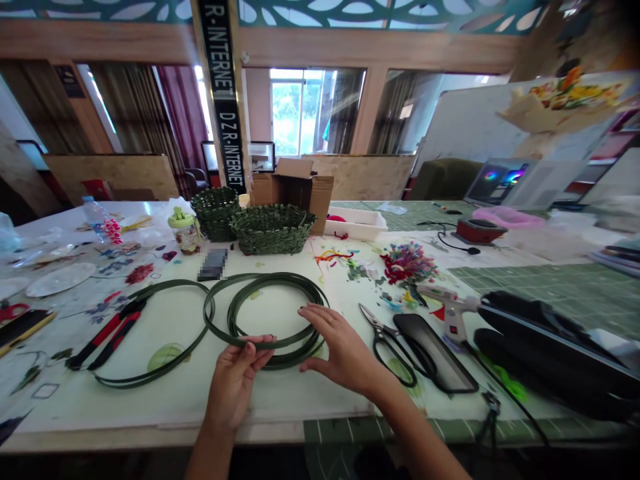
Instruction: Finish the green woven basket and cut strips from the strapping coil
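Note:
A coil of flat dark green weaving strip [287, 361] lies on the table in front of me, made of several loops. My left hand [231, 387] pinches the near side of one loop between thumb and fingers. On the coil's right side my right hand [345, 350] is spread, thumb apart from the fingers, fingertips at the loops; whether it touches them I cannot tell. A wider ring of the same strip [173, 365] lies to the left, overlapping the coil's edge. Red and black handled pliers [117, 333] rest at that ring's left side.
Scissors [390, 343], a black tray [440, 357] and a glue gun [454, 313] lie at right, before a black bag [550, 360]. Behind stand two woven green baskets [273, 230], a cardboard box [320, 200], a lidded cup [185, 233] and a phone [213, 265].

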### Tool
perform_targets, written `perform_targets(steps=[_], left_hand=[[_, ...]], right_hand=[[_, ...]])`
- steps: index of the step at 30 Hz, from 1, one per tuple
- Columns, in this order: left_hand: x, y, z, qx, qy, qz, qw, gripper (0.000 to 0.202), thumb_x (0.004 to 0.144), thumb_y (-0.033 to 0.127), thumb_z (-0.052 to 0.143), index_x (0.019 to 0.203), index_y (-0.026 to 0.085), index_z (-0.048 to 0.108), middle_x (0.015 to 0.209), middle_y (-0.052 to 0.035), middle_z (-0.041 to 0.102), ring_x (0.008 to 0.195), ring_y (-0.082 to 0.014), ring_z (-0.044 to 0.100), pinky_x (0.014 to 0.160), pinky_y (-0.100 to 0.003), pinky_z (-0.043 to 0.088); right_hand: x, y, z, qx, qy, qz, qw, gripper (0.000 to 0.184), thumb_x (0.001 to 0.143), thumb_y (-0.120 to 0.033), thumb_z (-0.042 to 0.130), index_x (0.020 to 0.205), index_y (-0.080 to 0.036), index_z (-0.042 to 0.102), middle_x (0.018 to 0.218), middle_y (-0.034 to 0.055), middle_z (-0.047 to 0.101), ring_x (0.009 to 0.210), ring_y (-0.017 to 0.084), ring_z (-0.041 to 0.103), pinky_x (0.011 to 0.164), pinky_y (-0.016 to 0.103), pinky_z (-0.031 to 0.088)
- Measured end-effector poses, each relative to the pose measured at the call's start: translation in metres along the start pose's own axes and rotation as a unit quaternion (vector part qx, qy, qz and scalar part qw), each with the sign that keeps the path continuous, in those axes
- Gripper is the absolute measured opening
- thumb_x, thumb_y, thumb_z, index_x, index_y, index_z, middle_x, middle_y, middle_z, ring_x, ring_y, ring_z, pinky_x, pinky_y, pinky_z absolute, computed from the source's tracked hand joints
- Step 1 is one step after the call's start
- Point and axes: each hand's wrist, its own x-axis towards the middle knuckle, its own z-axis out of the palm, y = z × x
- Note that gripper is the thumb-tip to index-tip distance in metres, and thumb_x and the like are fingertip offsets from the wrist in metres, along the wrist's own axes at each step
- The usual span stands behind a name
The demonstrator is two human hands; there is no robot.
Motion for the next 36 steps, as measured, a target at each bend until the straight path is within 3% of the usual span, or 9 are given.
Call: perform_targets(steps=[3,8,11,17,22,25,28,30,36], left_hand=[[-0.004,0.01,-0.008,0.02,-0.003,-0.001,1.0,0.018,0.068,0.026,0.074,0.078,0.012,0.07,0.085,-0.0132,0.072,0.085,-0.0235,0.067,0.078,-0.033,0.054],[-0.011,0.015,-0.011,0.053,0.003,0.026,0.998,0.021,0.062,0.028,0.078,0.073,0.01,0.071,0.081,-0.0146,0.072,0.083,-0.0266,0.067,0.076,-0.035,0.055],[-0.016,0.014,-0.002,0.076,0.021,0.074,0.994,0.021,0.062,0.028,0.078,0.071,0.01,0.071,0.078,-0.0145,0.071,0.08,-0.0274,0.068,0.073,-0.036,0.056],[-0.025,0.009,0.015,0.113,0.04,0.116,0.986,0.02,0.06,0.03,0.079,0.068,0.013,0.071,0.075,-0.0115,0.071,0.079,-0.0271,0.068,0.075,-0.038,0.056],[-0.02,0.014,0.018,0.089,0.064,0.126,0.986,0.02,0.065,0.03,0.076,0.074,0.014,0.071,0.08,-0.0107,0.072,0.084,-0.0259,0.067,0.079,-0.038,0.055],[-0.02,0.018,0.02,0.07,0.068,0.115,0.989,0.022,0.064,0.031,0.076,0.075,0.013,0.071,0.081,-0.0113,0.072,0.085,-0.0266,0.067,0.079,-0.04,0.055],[-0.022,0.018,0.025,0.072,0.075,0.098,0.99,0.022,0.066,0.031,0.075,0.077,0.013,0.071,0.084,-0.0114,0.072,0.086,-0.0265,0.067,0.082,-0.041,0.053],[-0.021,0.018,0.027,0.075,0.092,0.082,0.99,0.023,0.067,0.032,0.074,0.079,0.013,0.07,0.086,-0.0107,0.072,0.088,-0.0247,0.066,0.084,-0.038,0.052],[-0.01,0.028,0.022,0.062,0.125,0.066,0.988,0.026,0.068,0.033,0.073,0.083,0.012,0.069,0.093,-0.0102,0.071,0.083,-0.0172,0.066,0.081,-0.03,0.051]], right_hand=[[0.005,0.021,0.004,-0.027,-0.076,-0.017,0.997,0.086,0.056,-0.037,0.083,0.13,-0.017,0.043,0.126,0.0126,0.054,0.12,0.027,0.044,0.104,0.043,0.027],[0.016,0.032,0.005,-0.104,-0.125,-0.03,0.986,0.04,0.065,-0.047,0.075,0.088,-0.016,0.064,0.083,0.0051,0.065,0.086,0.021,0.058,0.094,0.039,0.034],[0.015,0.03,0.005,-0.157,-0.138,-0.028,0.978,0.035,0.07,-0.049,0.07,0.075,-0.015,0.062,0.074,0.0055,0.062,0.078,0.021,0.056,0.078,0.034,0.039],[0.023,0.049,0.018,-0.165,-0.066,0.038,0.983,0.038,0.077,-0.043,0.064,0.099,-0.011,0.062,0.086,0.0108,0.064,0.086,0.024,0.056,0.081,0.036,0.04],[0.028,0.063,0.013,-0.151,-0.024,0.063,0.986,0.058,0.077,-0.029,0.066,0.128,-0.01,0.046,0.123,0.016,0.054,0.115,0.025,0.047,0.096,0.036,0.037],[0.0,0.065,-0.003,-0.175,0.033,0.137,0.974,0.058,0.079,-0.026,0.061,0.131,-0.012,0.042,0.129,0.015,0.05,0.119,0.025,0.044,0.097,0.036,0.037],[-0.051,0.07,-0.019,-0.263,0.072,0.301,0.914,0.043,0.084,-0.031,0.053,0.12,-0.007,0.052,0.11,0.0191,0.06,0.102,0.03,0.056,0.084,0.039,0.044],[-0.084,0.074,-0.024,-0.313,0.04,0.36,0.878,0.039,0.085,-0.034,0.05,0.111,-0.006,0.058,0.098,0.0203,0.064,0.088,0.031,0.061,0.074,0.039,0.046],[-0.118,0.077,-0.017,-0.35,0.005,0.344,0.871,0.034,0.084,-0.032,0.051,0.104,-0.006,0.061,0.09,0.0177,0.065,0.081,0.029,0.062,0.073,0.036,0.046]])
